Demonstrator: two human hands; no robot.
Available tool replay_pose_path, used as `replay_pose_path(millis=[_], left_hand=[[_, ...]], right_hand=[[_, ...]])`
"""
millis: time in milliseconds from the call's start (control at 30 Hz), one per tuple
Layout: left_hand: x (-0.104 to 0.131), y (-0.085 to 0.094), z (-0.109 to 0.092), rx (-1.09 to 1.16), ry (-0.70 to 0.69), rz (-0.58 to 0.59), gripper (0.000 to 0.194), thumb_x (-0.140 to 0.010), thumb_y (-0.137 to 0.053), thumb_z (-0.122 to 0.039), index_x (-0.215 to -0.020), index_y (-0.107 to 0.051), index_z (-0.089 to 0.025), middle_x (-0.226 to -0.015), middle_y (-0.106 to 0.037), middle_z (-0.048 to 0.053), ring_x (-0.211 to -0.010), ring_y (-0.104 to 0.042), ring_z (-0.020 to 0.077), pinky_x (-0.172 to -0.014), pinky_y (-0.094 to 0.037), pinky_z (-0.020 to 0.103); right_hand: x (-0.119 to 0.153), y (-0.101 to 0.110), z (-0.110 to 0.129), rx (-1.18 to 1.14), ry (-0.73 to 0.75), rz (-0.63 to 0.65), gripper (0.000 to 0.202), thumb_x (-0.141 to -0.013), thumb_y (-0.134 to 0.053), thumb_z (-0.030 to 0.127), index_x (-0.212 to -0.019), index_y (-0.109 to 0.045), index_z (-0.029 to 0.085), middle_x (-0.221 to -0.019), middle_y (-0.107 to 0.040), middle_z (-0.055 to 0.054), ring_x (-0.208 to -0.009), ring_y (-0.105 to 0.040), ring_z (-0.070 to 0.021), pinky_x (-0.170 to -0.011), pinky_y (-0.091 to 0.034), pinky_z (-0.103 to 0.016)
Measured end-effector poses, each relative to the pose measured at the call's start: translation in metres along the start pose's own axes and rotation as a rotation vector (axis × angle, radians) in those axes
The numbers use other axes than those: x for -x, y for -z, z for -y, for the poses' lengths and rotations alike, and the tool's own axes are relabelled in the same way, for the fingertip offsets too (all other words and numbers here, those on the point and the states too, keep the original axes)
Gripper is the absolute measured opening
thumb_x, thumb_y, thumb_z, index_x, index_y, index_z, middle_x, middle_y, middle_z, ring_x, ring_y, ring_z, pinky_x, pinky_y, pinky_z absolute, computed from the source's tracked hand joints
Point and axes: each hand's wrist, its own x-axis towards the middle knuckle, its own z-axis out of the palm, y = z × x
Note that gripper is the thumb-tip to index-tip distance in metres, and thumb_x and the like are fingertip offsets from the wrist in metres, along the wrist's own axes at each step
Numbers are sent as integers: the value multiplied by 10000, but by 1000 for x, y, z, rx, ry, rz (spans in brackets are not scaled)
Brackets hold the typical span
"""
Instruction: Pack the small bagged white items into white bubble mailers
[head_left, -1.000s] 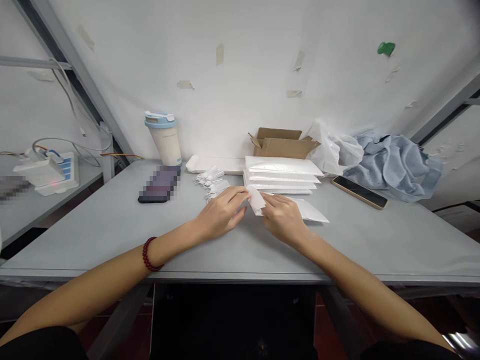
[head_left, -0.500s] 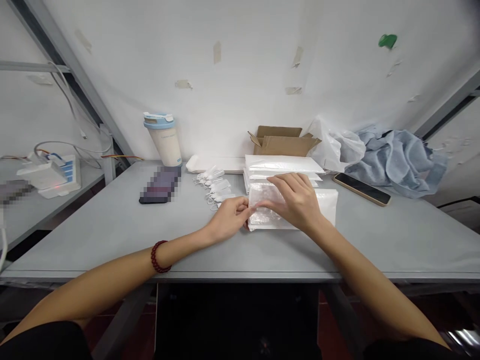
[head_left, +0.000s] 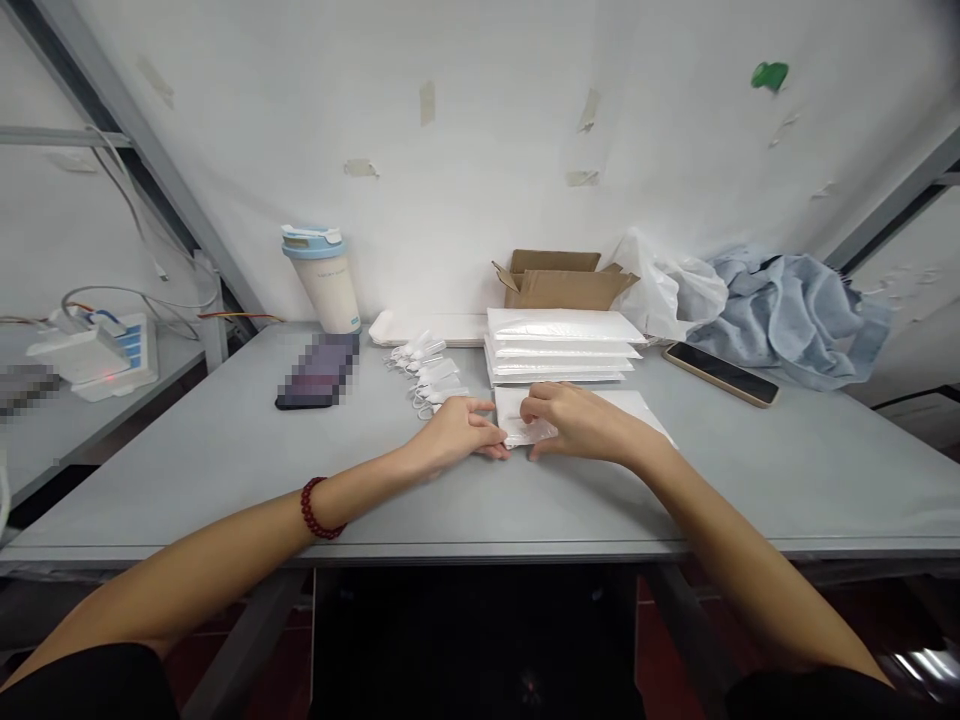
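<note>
A flat white padded envelope [head_left: 634, 403] with a shiny, crinkled face lies on the table in front of me. My left hand [head_left: 457, 437] is at its near left corner, pinching it between thumb and lower fingers while the index finger points outward. Over the envelope's left half is my right hand [head_left: 574, 423], palm down. Its index finger is bent and its thumb is apart, touching near the front edge; it covers much of the envelope. Directly behind stands a stack of similar white envelopes [head_left: 559, 345]. Several small white looped tags [head_left: 435, 375] lie left of the stack.
Farther back are an open cardboard box [head_left: 566, 290], a white plastic bag [head_left: 667, 290] and blue cloth [head_left: 795, 320]. A phone [head_left: 720, 373] lies at right. At left are a lidded cup [head_left: 326, 285], a dark blurred item [head_left: 319, 372] and a power strip [head_left: 139, 355].
My right hand has come down from its raised position, its fingers curling over the envelope. The envelope now lies flatter. My left hand stays at the left edge, its index finger now extended.
</note>
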Motion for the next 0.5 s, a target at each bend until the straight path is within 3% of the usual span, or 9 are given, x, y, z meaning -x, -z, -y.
replay_pose_path(millis=[67, 200, 500], left_hand=[[1, 0, 2, -88, -46, 24, 614, -721, -679, -140, -1275, -424, -73, -765, -707, 52, -720, -696, 179, -753, -555, 292], [3, -1, 4, -252, -134, 30, 485, -718, -656, -163, -1177, -509, -110, -774, -693, 39, -718, -685, 171, -733, -536, 294], [4, -4, 5, -282, -138, 43, 216, -707, -627, -139, -922, -616, -121, -696, -676, 28, -687, -668, 156, -697, -519, 269]], right_hand=[[1, -1, -2, -7, -10, 30, 193, -757, -693, 233, -924, -605, 191, -932, -561, -48, -805, -528, -183, -662, -357, -271], [-1, -4, -3, -55, 24, 31, 103, -783, -627, 131, -866, -630, 190, -918, -556, -45, -797, -526, -160, -676, -350, -263], [-8, -12, -2, -97, 125, -30, 210, -755, -500, -15, -674, -601, 150, -782, -520, -23, -648, -432, -98, -596, -291, -237]])
